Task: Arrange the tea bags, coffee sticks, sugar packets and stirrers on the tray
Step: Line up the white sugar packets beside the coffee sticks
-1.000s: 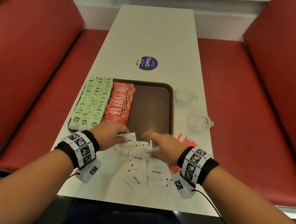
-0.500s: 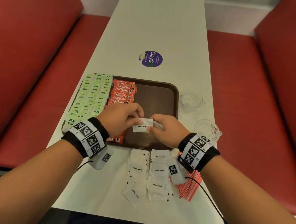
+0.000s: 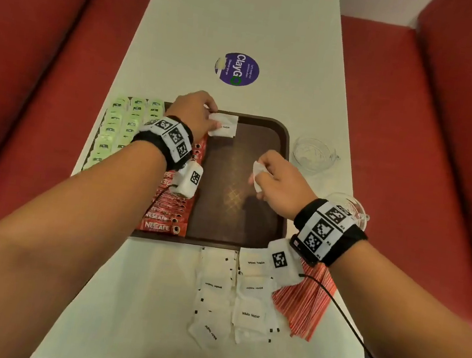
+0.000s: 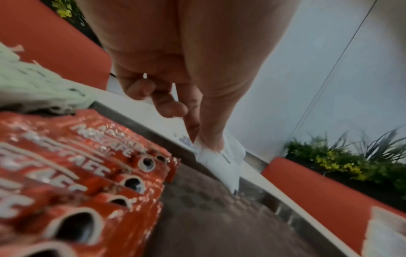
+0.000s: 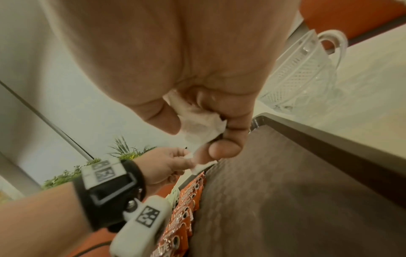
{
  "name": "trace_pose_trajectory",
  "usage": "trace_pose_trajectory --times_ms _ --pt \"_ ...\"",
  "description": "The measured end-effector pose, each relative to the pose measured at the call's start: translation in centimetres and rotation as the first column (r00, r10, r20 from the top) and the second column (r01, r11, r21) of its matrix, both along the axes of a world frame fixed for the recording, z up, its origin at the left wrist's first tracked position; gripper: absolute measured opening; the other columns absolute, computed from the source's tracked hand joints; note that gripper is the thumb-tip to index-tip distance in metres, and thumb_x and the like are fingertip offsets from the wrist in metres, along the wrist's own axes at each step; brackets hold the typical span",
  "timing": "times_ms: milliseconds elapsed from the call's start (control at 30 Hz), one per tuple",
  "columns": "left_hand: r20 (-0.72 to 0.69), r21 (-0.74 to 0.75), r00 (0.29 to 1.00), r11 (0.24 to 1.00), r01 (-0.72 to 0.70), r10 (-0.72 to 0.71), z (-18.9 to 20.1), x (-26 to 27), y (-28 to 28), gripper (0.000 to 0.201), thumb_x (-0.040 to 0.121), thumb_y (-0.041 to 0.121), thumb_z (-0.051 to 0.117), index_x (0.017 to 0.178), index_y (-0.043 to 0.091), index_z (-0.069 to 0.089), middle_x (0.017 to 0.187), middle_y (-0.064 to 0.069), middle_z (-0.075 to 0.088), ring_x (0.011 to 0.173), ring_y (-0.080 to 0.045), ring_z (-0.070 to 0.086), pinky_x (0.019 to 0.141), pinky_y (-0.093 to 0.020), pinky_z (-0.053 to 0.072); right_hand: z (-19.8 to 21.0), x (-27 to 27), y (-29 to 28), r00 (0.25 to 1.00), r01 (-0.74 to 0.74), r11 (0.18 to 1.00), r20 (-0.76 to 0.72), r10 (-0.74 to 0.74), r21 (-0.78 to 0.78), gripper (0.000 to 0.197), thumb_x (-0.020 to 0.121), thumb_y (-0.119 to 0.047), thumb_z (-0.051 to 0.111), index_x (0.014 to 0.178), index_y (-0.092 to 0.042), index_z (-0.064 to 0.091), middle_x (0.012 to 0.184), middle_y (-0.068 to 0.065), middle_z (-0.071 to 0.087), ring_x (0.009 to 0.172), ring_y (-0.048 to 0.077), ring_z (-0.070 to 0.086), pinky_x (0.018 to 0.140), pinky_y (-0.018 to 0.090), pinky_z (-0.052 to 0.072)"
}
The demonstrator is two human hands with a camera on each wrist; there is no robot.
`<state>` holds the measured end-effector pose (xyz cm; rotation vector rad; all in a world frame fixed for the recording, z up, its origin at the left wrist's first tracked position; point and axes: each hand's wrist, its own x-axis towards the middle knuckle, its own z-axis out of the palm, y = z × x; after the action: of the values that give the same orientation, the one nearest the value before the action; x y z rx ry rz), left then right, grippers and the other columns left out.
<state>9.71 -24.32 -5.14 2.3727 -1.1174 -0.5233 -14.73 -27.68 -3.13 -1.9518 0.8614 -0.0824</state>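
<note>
A brown tray (image 3: 278, 142) holds rows of green tea bags (image 3: 122, 124) at its left and red coffee sticks (image 3: 163, 217) beside them. My left hand (image 3: 198, 113) pinches a white sugar packet (image 3: 223, 125) at the tray's far edge, right of the coffee sticks; the same packet (image 4: 222, 161) hangs from my fingertips in the left wrist view. My right hand (image 3: 277, 178) hovers over the tray's bare middle and grips another sugar packet (image 3: 257, 172), crumpled between thumb and fingers (image 5: 197, 121). More sugar packets (image 3: 232, 292) lie on the table near me, with red striped stirrers (image 3: 302, 304) to their right.
Two clear glass cups (image 3: 313, 154) (image 3: 351, 206) stand on the table right of the tray. A purple round sticker (image 3: 237, 69) lies farther up the white table (image 3: 250, 15). Red bench seats (image 3: 34, 62) run along both sides.
Both hands rose from the packet pile to the tray. They held one packet together, then parted: the left carried its packet to the tray's far edge, the right stays mid-tray with another.
</note>
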Motion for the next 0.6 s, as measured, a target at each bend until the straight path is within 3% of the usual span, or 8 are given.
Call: trace_pose_trajectory --times_ms 133,200,267,367,533,600 --pt "0.043 0.133 0.999 0.991 0.020 -0.026 -2.1 1.0 -3.2 0.032 0.079 0.032 0.080 0.104 0.023 0.062 0.109 -0.002 0.066 0.104 -0.023 0.060 0.086 -0.034 0.049 0.4 0.2 -0.5 0.997 0.064 0.998 0.041 -0.064 -0.004 0.005 0.099 -0.020 0.047 0.096 -0.020 0.051 0.090 0.009 0.065 0.075 0.026 0.072 0.074 0.046 0.060" --pt "0.087 0.192 0.994 0.981 0.041 -0.058 -2.7 1.2 -4.0 0.035 0.080 0.035 0.080 0.108 0.022 0.063 0.113 -0.002 0.065 0.106 -0.024 0.059 0.084 -0.034 0.047 0.5 0.2 -0.6 0.995 0.071 0.997 0.064 -0.072 0.021 0.006 0.098 -0.013 0.049 0.097 -0.018 0.052 0.095 0.011 0.064 0.075 0.023 0.072 0.071 0.041 0.062" --pt "0.115 0.219 0.991 0.975 0.036 -0.062 -3.2 1.5 -4.4 0.038 0.078 0.038 0.080 0.107 0.023 0.063 0.112 0.000 0.066 0.104 -0.024 0.060 0.081 -0.033 0.047 0.3 0.2 -0.8 0.997 0.057 0.998 0.062 -0.055 -0.037 0.008 0.096 -0.012 0.054 0.100 -0.017 0.055 0.094 0.003 0.062 0.081 0.019 0.068 0.073 0.041 0.061" --pt "0.180 0.220 0.981 0.975 0.026 -0.067 -3.2 1.7 -4.5 0.037 0.078 0.041 0.080 0.107 0.025 0.063 0.109 0.001 0.066 0.102 -0.024 0.061 0.086 -0.038 0.051 0.0 0.2 -0.9 0.998 0.028 0.987 0.055 -0.019 -0.158 0.009 0.095 -0.018 0.061 0.104 -0.021 0.061 0.092 -0.012 0.061 0.086 0.009 0.060 0.078 0.030 0.054" --pt "0.209 0.298 0.926 0.922 0.246 -0.315 -3.2 0.7 -4.9 0.026 0.086 0.040 0.072 0.110 0.031 0.071 0.118 0.001 0.065 0.111 -0.024 0.058 0.097 -0.042 0.048 -0.5 0.8 -1.1 0.994 0.098 0.987 0.070 -0.089 -0.131 0.011 0.093 -0.021 0.069 0.104 -0.019 0.066 0.096 -0.003 0.069 0.087 0.013 0.066 0.071 0.023 0.055" --pt "0.216 0.346 0.921 0.908 0.237 -0.323 -3.3 0.7 -4.9 0.025 0.087 0.042 0.071 0.111 0.034 0.071 0.120 0.003 0.066 0.113 -0.024 0.058 0.098 -0.041 0.046 -0.6 1.1 -1.2 0.992 0.110 0.987 0.072 -0.103 -0.113 0.014 0.095 -0.019 0.066 0.109 -0.018 0.065 0.101 -0.003 0.070 0.092 0.013 0.067 0.077 0.027 0.057"
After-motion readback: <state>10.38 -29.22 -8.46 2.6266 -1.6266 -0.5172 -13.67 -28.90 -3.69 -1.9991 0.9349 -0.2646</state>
